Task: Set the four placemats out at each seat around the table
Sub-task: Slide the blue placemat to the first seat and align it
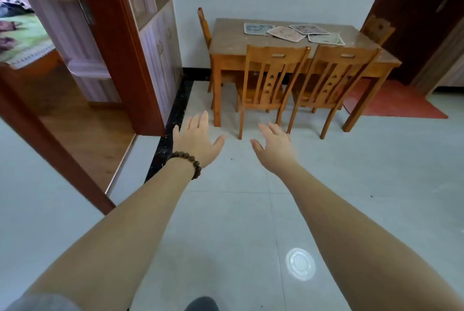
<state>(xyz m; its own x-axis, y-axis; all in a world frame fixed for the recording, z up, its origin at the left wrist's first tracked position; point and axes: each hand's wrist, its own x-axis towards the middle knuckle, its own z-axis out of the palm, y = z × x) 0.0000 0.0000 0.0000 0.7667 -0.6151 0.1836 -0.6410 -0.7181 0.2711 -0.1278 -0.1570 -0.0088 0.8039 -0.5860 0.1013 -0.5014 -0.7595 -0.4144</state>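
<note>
Four placemats clustered on table; tiled floor.

Rectangular wooden table, pale stone-like top, against the white wall. Four rounded-corner patterned placemats lie clustered at its far middle: blue, pink overlapping a second bluish one, greenish nearest right.

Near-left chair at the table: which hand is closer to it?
Right. The right hand reaches just short of the near-left chair, by its front legs. The left hand is further left, beyond the table corner leg.
</note>
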